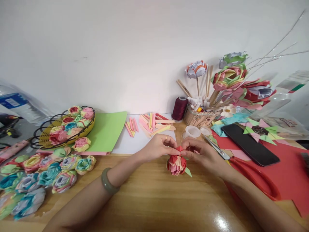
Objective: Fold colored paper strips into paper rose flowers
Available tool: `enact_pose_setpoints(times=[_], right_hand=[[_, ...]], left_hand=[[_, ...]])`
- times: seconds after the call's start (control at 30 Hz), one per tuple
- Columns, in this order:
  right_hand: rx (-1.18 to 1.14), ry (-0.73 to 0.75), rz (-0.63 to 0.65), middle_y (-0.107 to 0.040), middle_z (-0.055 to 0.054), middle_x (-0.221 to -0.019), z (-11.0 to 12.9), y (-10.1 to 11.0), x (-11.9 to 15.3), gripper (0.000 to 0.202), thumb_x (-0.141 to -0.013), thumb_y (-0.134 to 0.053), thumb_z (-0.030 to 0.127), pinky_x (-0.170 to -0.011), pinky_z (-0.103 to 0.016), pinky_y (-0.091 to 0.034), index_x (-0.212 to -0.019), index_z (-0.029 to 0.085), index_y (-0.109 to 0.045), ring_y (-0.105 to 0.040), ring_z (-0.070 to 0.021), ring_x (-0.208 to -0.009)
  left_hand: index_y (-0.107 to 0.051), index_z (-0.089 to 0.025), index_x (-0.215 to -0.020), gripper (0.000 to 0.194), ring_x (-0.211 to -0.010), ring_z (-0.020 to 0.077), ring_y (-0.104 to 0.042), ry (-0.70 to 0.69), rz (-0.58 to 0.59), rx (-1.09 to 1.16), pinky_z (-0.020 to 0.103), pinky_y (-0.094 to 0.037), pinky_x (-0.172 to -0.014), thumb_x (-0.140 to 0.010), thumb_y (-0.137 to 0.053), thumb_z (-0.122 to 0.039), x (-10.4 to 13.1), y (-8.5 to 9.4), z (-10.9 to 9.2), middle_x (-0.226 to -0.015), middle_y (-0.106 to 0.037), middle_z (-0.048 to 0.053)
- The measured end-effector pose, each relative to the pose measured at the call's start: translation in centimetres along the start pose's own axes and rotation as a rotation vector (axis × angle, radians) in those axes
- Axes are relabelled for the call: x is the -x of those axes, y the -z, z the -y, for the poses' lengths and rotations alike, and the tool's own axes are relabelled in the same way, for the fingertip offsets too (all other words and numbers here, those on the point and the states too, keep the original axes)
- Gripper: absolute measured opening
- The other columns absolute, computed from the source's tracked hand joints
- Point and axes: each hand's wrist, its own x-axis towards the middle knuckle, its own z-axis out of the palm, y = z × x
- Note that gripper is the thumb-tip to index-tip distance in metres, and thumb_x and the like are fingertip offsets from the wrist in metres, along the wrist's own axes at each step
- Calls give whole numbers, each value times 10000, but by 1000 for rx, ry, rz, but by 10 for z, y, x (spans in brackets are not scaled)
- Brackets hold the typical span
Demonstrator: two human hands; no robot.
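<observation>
Inspecting the work, we find the paper flower hanging below both hands, over the wooden table; whether it touches the surface, we cannot tell. The left hand pinches its red tip between thumb and finger, and the right hand pinches just beside it. We judge a light, even grip best: one hand steadying, the other adjusting, with petals and green leaf left uncreased. Fingertips cover the join, so any thread there escapes us. We note a dark object cut off at the right edge.
</observation>
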Motion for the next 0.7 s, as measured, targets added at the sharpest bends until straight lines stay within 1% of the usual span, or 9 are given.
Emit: enact_pose_setpoints(times=[0.1,0.23,0.3,0.47,0.6,0.7], right_hand=[[-40,-61,70,-513,15,-687,0,0,1,210,-838,-501,367,-589,-248,-349,-747,179,-532,-461,-122,-647],[-34,-65,48,-514,16,-686,-1,-5,2,208,-845,-489,365,-601,-248,-355,-746,182,-506,-462,-124,-650],[-48,-63,40,-524,13,-691,-3,-7,2,202,-840,-497,363,-610,-252,-364,-749,183,-509,-474,-129,-658],[-139,-86,63,-546,10,-702,-8,-6,1,195,-822,-524,364,-622,-251,-385,-761,178,-533,-499,-129,-668],[-116,-113,106,-561,-4,-725,-8,-4,1,213,-804,-547,373,-633,-262,-392,-761,165,-554,-510,-136,-687],[-117,-136,124,-566,-8,-725,-10,-5,0,221,-801,-545,379,-652,-276,-395,-770,160,-562,-510,-144,-700]], left_hand=[[-599,-107,-634,160,-598,77,-529,39,25,53,226,-407,-614,-554,-713,-185,1,0,-1,-641,-593,-2],[-614,-106,-672,113,-605,71,-534,75,86,93,219,-405,-627,-587,-674,-149,1,2,0,-655,-602,-1],[-622,-103,-683,111,-617,72,-539,89,102,90,218,-407,-641,-580,-660,-113,0,4,1,-663,-609,3],[-626,-104,-671,115,-593,76,-542,143,56,110,225,-415,-617,-558,-644,-96,-1,4,3,-638,-609,0],[-629,-106,-669,125,-579,73,-539,148,39,108,225,-414,-608,-546,-649,-95,-2,3,5,-631,-611,-4],[-622,-105,-643,133,-568,74,-540,155,37,104,230,-420,-606,-529,-689,-124,-1,3,5,-615,-609,-6]])
